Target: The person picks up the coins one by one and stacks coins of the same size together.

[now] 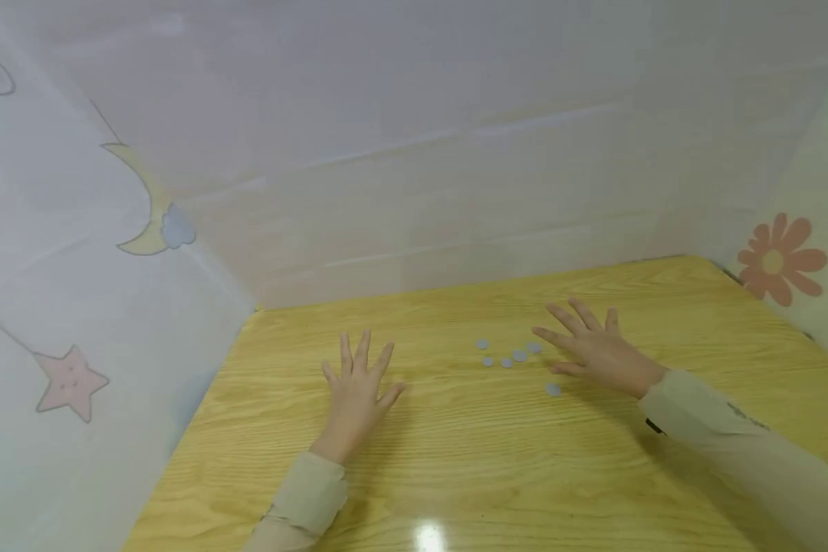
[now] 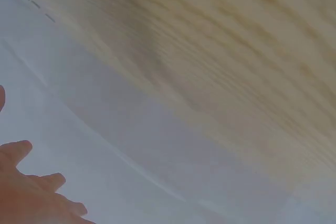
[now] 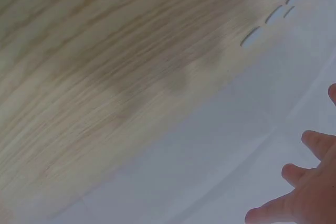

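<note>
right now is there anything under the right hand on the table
The right hand lies spread, fingers straight, over the wooden table. Six small grey discs lie in the open beside it. Whatever the palm covers is hidden.

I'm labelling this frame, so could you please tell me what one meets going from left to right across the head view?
Pink star → yellow moon → left hand → small grey discs → right hand → orange flower.

Six small grey discs (image 1: 519, 356) lying flat on wooden table (image 1: 455, 460), loosely scattered.
</note>
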`<state>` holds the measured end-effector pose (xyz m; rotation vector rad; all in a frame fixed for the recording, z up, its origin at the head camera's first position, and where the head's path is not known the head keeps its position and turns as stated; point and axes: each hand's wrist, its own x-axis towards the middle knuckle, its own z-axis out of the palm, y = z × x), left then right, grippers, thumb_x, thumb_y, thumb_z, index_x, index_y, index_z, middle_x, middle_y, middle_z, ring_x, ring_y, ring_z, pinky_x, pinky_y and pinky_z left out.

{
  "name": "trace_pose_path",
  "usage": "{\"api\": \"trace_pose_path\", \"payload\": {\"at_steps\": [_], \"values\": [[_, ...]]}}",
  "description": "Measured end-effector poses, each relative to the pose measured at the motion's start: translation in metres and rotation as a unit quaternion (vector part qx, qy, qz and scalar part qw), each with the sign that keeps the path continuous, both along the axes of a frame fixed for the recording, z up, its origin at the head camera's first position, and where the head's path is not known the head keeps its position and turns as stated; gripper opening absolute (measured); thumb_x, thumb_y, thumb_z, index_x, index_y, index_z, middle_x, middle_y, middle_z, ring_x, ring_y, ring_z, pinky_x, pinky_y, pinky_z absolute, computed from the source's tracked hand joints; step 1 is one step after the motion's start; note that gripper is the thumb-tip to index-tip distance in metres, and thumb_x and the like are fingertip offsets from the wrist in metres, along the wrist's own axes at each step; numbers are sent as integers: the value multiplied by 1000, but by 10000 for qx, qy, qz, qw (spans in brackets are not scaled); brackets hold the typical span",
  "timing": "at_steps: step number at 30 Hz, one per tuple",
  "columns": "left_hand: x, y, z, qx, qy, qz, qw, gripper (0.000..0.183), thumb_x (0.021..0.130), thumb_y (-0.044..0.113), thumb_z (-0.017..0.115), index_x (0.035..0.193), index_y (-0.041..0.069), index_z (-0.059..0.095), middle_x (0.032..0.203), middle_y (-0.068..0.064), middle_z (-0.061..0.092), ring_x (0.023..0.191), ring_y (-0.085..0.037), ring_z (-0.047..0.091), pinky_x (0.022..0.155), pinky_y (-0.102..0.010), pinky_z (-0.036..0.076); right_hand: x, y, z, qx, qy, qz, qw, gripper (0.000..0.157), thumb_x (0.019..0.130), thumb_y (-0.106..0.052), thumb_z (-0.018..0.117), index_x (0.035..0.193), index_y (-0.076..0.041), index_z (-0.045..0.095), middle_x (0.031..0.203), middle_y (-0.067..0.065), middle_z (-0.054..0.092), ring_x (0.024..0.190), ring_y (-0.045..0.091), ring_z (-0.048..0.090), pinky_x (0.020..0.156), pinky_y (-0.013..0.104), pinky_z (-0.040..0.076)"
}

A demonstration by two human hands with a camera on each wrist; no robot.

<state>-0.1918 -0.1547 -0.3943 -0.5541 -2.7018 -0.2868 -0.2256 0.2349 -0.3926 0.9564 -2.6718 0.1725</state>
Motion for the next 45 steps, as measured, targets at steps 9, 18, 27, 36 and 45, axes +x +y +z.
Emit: {"api": "trace_pose_path", "payload": {"at_steps": [9, 18, 27, 36, 45], "values": [[-2, 7, -7, 301, -666, 88, 9973, 60, 90, 40, 67, 141, 13, 51, 153, -26, 27, 138, -58, 8, 89, -86, 11, -4, -2, -5, -276, 15, 93, 9996, 60, 84, -30, 75, 137, -9, 54, 148, 28, 30, 138, 55, 16, 82, 87, 18], [-1, 27, -11, 681, -990, -140, 9927, 50, 87, 38, 71, 131, 16, 62, 153, -22, 31, 137, -60, 8, 87, -87, 8, -7, 3, -16, -724, 471, 424, 9954, 58, 74, -21, 82, 127, -8, 62, 140, 27, 39, 125, 59, 31, 77, 87, 22], [-8, 48, -16, 1216, -1580, -411, 9791, 51, 86, 37, 71, 130, 12, 62, 151, -27, 31, 134, -64, 8, 82, -89, 7, -6, 2, -20, -1201, -215, 299, 9921, 50, 78, -19, 80, 124, -9, 64, 141, 27, 40, 124, 61, 30, 78, 88, 19], [-16, 69, -20, 1827, -1784, -296, 9664, 45, 83, 30, 75, 124, 13, 67, 150, -21, 37, 140, -54, 13, 86, -87, 7, -10, 2, -24, -1415, -427, 230, 9887, 48, 77, -15, 80, 122, -6, 66, 141, 28, 39, 125, 62, 29, 79, 88, 18], [-19, 89, -26, 1838, -1755, -102, 9671, 44, 83, 33, 75, 123, 15, 68, 151, -19, 36, 141, -49, 18, 88, -86, 9, -15, 0, -23, -1544, -726, 193, 9851, 41, 80, -17, 78, 118, -6, 68, 142, 28, 39, 126, 60, 28, 82, 88, 15]]}}
